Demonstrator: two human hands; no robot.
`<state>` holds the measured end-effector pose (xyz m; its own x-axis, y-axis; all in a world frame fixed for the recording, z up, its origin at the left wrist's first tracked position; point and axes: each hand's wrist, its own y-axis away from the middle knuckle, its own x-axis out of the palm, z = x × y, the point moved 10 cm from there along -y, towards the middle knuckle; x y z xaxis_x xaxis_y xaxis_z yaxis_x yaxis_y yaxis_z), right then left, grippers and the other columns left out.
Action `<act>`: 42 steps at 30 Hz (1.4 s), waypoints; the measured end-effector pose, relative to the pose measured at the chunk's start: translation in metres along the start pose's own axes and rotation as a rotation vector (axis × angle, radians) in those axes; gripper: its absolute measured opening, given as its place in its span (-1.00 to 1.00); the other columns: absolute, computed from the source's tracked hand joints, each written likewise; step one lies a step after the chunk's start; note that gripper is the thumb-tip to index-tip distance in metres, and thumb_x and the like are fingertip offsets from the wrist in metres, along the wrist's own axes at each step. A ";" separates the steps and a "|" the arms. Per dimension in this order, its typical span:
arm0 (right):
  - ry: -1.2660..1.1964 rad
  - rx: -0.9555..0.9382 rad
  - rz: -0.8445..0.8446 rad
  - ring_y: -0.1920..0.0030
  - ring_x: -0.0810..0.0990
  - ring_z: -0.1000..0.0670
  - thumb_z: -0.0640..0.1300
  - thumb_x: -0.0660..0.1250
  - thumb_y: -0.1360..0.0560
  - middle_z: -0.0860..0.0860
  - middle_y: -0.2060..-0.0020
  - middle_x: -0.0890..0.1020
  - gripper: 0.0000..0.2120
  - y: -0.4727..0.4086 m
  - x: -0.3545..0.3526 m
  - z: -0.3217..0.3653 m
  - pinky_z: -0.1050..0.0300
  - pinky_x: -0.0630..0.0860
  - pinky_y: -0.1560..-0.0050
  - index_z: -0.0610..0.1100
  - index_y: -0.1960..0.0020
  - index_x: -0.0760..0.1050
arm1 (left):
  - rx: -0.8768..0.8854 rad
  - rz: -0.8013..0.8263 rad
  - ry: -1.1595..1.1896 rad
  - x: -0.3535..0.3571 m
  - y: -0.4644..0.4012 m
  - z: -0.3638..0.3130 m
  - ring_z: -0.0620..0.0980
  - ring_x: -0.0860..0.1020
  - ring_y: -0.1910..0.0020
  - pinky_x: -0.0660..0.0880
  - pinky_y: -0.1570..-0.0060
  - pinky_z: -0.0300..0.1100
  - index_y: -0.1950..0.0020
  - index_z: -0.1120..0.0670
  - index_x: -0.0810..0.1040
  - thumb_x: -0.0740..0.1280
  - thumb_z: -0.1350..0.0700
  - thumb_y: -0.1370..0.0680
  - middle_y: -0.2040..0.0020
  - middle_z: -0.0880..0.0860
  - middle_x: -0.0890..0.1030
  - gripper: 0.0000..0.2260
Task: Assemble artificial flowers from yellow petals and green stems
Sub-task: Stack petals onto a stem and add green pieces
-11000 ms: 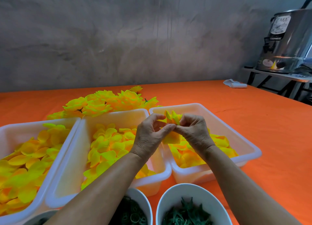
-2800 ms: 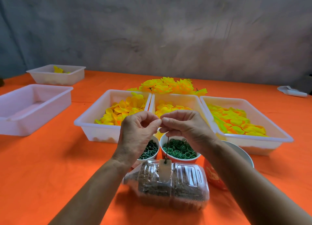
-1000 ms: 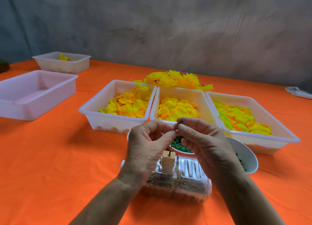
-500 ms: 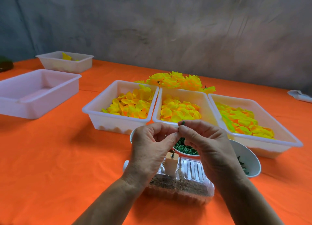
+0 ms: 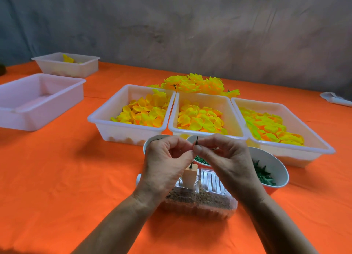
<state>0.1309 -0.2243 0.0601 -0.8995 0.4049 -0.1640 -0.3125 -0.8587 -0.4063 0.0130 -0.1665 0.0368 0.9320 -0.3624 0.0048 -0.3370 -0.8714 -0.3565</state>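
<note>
Two hands meet over a clear box [image 5: 198, 200] on the orange table [image 5: 57, 177]: the left hand [image 5: 165, 166] and right hand [image 5: 224, 158] both pinch a thin green stem [image 5: 196, 141] between thumb and fingertips, its tip poking up above them and its lower end standing in a small pale block [image 5: 189, 175] on the box. Behind the hands sit bowls of green parts [image 5: 264, 174], three white trays of yellow petals [image 5: 144, 112] side by side, and a heap of finished flowers [image 5: 192, 84] beyond them.
</note>
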 end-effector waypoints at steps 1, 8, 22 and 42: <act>-0.012 -0.003 -0.003 0.28 0.62 0.02 -0.30 0.46 -0.35 -0.13 0.30 0.68 -0.95 0.001 0.001 -0.002 0.10 0.58 0.19 -0.19 0.21 0.64 | -0.003 0.004 -0.027 -0.001 0.000 0.003 -0.16 0.53 0.38 0.47 0.33 -0.32 0.30 0.09 0.62 0.47 0.31 -0.40 0.39 -0.01 0.62 -0.85; 0.073 0.029 0.012 0.25 0.62 0.03 -0.25 0.48 -0.35 -0.06 0.32 0.67 -0.92 0.010 0.002 -0.024 0.08 0.54 0.18 -0.09 0.25 0.65 | 0.007 -0.019 -0.167 -0.010 0.000 0.007 -0.19 0.53 0.40 0.46 0.34 -0.37 0.30 0.02 0.62 0.42 0.34 -0.40 0.39 -0.03 0.63 -0.78; 0.139 0.034 0.093 0.36 0.57 0.17 -0.24 0.49 -0.36 -0.01 0.33 0.66 -0.86 0.005 0.004 -0.026 0.36 0.42 0.36 -0.02 0.29 0.64 | -0.001 -0.138 -0.426 -0.049 -0.037 0.014 -0.05 0.60 0.27 0.58 0.17 -0.15 0.27 0.01 0.61 0.39 0.27 -0.43 0.32 -0.03 0.64 -0.83; 0.057 0.051 0.155 0.32 0.57 0.10 -0.29 0.47 -0.37 -0.10 0.32 0.66 -0.89 0.006 0.007 -0.025 0.27 0.47 0.30 -0.12 0.28 0.65 | -0.482 0.395 -1.255 -0.055 -0.166 0.117 0.25 0.43 -0.26 0.38 -0.18 0.01 -0.26 0.33 0.47 0.13 -0.04 -0.64 -0.29 0.31 0.46 -0.55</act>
<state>0.1307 -0.2186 0.0342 -0.9198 0.2826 -0.2722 -0.1882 -0.9265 -0.3260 0.0332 0.0368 -0.0140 0.1762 -0.2964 -0.9387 -0.3749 -0.9019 0.2144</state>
